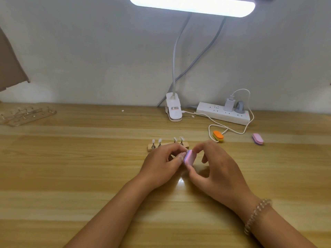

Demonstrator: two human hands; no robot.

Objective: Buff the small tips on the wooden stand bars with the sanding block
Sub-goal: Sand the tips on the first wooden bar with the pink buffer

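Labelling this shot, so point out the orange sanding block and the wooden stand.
orange sanding block point(218, 135): head view, its orange top face.
wooden stand point(149, 148): head view, bare left end.

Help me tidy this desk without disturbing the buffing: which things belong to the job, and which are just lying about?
Job: pink-and-purple oval sanding block, pinched by right hand; left hand against it; wooden stand bar; small white tips.
Lying about: orange-and-yellow oval block; pink oval block; clear acrylic stand; white clip lamp; white power strip.
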